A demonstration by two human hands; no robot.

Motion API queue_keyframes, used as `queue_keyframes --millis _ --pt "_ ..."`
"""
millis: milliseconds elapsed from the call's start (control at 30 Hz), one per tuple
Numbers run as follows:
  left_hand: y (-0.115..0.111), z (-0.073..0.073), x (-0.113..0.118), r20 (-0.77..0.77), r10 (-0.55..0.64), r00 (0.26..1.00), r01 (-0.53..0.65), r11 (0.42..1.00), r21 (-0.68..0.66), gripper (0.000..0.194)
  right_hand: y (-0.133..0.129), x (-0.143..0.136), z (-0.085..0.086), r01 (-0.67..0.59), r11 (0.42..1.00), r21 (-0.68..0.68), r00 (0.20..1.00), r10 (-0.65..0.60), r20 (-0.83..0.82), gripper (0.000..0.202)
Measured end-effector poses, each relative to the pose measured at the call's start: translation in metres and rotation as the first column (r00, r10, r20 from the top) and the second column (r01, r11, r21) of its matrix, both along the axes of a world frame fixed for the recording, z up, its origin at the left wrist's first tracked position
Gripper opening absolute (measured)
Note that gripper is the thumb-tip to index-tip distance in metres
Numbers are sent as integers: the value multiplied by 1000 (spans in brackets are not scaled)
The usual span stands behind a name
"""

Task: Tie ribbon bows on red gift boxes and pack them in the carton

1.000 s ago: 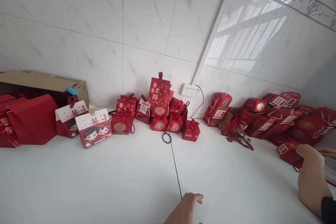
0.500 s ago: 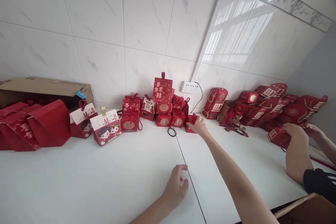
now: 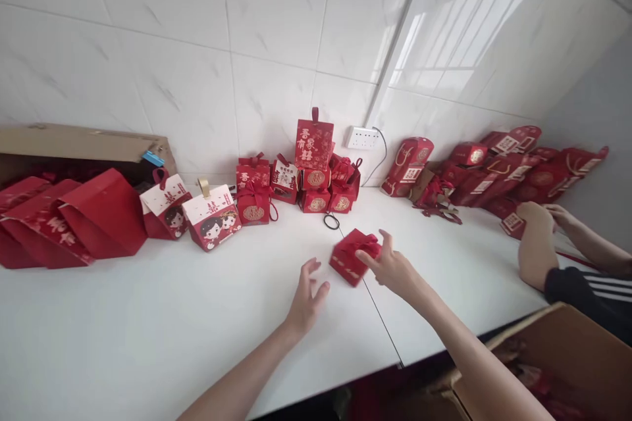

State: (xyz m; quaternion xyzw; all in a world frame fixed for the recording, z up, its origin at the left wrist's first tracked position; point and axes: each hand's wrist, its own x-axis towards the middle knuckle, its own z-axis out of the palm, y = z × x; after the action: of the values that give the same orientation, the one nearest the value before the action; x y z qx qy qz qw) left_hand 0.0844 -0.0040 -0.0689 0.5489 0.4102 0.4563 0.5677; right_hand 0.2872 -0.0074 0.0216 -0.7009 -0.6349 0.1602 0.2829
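Observation:
A small red gift box with a ribbon bow on top is tilted over the white table, slightly blurred. My right hand grips it at the bow, thumb on the near side and one finger raised. To the left of the box, my left hand is held open with its fingers apart, touching nothing. Behind them, a black ring-shaped band lies on the table before a stack of red boxes. A red box with white lettering tops that stack.
White-and-red couple-print boxes and large red bags stand left, before a cardboard box. Red bags crowd the right, where another person's arm reaches. An open carton stands at lower right, below a wall socket.
My right hand has drawn the red gift box from beside the stack toward me. My left hand has moved forward, nearer the box. The view has shifted, showing more of the open carton.

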Motion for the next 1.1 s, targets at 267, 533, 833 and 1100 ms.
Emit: queue_keyframes --millis 267,533,833,1100 --pt "14 5 -9 77 13 997 -20 996 86 54 -43 -10 3 -232 968 -95 961 243 131 67" --pt "24 17 -16 78 189 979 -195 978 78 36 -34 -31 -31 -405 914 -15 914 405 -22 79" --pt "31 28 -24 8 228 974 -226 958 176 16 -30 -60 -16 -519 798 306 836 399 377 60" --pt "50 32 -33 -89 112 990 -92 976 200 21 -4 -99 -23 -631 722 283 691 358 628 39"
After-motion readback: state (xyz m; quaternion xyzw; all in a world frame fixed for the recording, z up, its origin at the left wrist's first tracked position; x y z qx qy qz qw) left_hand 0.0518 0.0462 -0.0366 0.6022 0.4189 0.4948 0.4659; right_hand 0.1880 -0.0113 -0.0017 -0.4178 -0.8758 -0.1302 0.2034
